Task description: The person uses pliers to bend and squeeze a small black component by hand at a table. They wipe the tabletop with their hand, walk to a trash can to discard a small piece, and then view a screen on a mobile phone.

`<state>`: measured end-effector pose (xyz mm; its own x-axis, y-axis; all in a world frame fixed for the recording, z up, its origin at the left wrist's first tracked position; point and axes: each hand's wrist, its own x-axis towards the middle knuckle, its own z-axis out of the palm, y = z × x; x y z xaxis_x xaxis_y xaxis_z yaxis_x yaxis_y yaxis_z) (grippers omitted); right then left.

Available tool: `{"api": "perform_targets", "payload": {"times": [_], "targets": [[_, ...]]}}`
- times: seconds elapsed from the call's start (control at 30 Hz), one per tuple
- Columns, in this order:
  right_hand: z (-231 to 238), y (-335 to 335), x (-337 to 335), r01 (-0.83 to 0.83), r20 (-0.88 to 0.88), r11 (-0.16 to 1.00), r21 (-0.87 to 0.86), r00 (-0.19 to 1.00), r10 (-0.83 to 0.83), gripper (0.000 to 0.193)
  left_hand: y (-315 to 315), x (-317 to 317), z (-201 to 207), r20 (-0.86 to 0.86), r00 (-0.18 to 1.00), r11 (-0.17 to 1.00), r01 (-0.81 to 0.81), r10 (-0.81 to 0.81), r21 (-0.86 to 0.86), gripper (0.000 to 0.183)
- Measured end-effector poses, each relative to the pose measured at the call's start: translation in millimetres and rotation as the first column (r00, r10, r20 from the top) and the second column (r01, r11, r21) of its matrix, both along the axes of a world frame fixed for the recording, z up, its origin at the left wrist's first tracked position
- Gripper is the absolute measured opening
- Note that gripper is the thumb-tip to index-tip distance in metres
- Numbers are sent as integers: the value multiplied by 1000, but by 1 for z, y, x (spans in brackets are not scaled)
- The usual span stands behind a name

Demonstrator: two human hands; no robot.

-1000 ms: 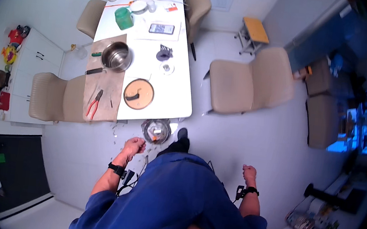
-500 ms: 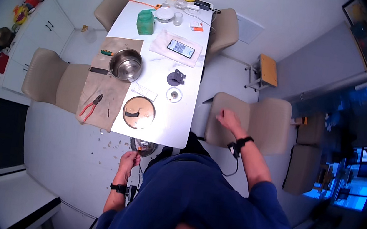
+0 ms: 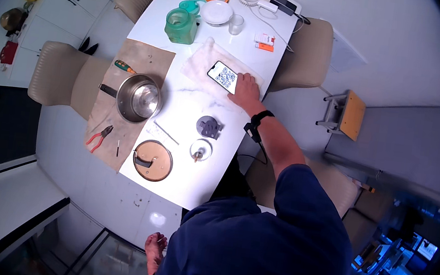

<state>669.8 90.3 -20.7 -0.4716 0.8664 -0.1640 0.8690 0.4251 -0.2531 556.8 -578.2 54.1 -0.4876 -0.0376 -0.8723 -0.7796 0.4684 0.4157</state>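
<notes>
My right hand [image 3: 247, 92] reaches over the table and closes round the right end of a phone [image 3: 222, 76] with a lit square code on its screen. The phone lies on a pale folded cloth [image 3: 198, 64]. Low beside my body hangs my left hand [image 3: 155, 244], its fingers loosely bent and apart, with nothing visible in it. Nearer than the phone are a dark grey plastic part [image 3: 208, 127] and a small white round dish [image 3: 200, 150] with a brownish stub in it. A steel saucepan [image 3: 139, 99] stands left of these, its glass lid [image 3: 153, 160] lying nearer me.
On a brown mat [image 3: 103, 109] lie red-handled pliers [image 3: 101, 138], a green-handled screwdriver [image 3: 124, 66] and a thin tool [image 3: 117, 148]. Farther back stand a green jar [image 3: 181, 26], a white bowl [image 3: 216, 12] and a glass [image 3: 236, 24]. Chairs [image 3: 302, 54] and a stool [image 3: 352, 115] surround the table.
My right hand has moved from above the right-hand chair forward to the phone and taken hold of its end. My left hand has drawn back from the table's near edge. The view has turned.
</notes>
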Motion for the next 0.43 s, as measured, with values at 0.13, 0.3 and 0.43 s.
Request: {"api": "perform_targets", "payload": {"times": [0.13, 0.3, 0.43], "targets": [[0, 13, -11, -48, 108, 999, 3, 993, 48, 73, 38, 35, 21, -20, 1000, 1000, -4, 4, 1, 29], [26, 41, 4, -34, 37, 973, -227, 998, 43, 70, 76, 56, 35, -56, 998, 999, 40, -41, -11, 35], [22, 100, 18, 28, -66, 999, -46, 997, -31, 64, 96, 73, 47, -68, 997, 1000, -21, 21, 8, 38]]}}
